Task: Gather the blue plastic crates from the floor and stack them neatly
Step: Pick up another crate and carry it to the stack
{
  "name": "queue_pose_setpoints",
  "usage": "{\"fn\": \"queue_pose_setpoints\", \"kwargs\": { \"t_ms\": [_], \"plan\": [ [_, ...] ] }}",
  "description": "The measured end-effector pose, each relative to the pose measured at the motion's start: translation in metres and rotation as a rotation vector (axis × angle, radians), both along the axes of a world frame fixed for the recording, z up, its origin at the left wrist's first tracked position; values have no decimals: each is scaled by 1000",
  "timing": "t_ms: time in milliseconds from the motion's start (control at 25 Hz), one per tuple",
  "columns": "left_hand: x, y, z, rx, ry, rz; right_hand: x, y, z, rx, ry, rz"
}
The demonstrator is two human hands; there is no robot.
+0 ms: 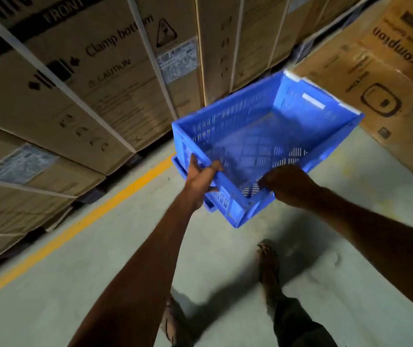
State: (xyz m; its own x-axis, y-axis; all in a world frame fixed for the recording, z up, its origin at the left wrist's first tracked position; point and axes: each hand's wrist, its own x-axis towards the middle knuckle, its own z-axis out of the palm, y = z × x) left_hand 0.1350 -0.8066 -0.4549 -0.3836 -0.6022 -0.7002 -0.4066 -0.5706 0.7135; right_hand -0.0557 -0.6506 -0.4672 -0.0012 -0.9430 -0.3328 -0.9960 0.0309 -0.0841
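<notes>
Both hands, left [201, 177] and right [288, 187], gripped the near rim of a blue crate [258, 144], carried above the floor [100, 259]. Another crate edge [178, 164] showed beneath; lowering squarely probably came next.

Dim, motion-blurred wide-angle view, edges bowed, soft shadows on the floor [225, 246].
</notes>
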Motion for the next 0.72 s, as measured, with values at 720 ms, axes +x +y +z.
{"fn": "queue_pose_setpoints", "kwargs": {
  "t_ms": [720],
  "plan": [
    [53,-68,-269,-84,277,6,75,-57,-226,-186,241,22]
  ]
}}
